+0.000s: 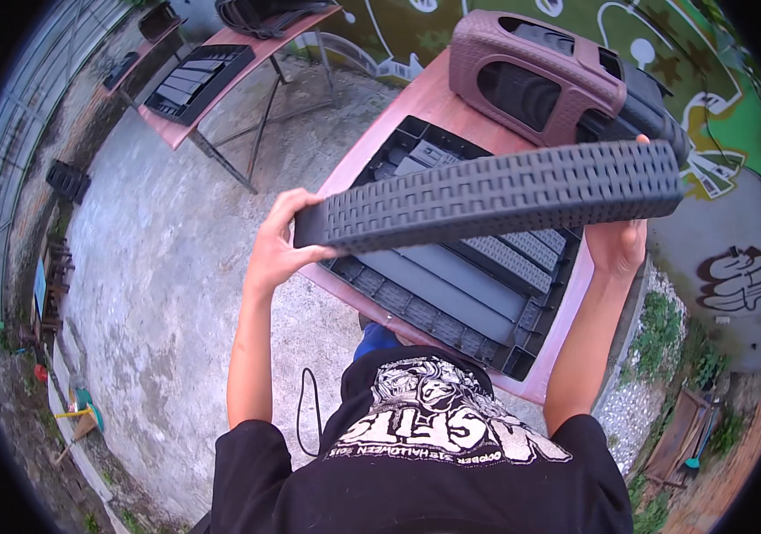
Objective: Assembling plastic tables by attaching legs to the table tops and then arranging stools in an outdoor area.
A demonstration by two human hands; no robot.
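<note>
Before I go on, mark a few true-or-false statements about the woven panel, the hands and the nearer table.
1. The left hand and right hand grip opposite ends of the woven panel. True.
2. A black tray rests on the pink table. True.
3. The woven panel lies inside the black tray. False: it is held above it.
4. The black tray is empty. False: grey pieces lie in it.
5. A pink shell rests beyond the black tray. True.
</note>
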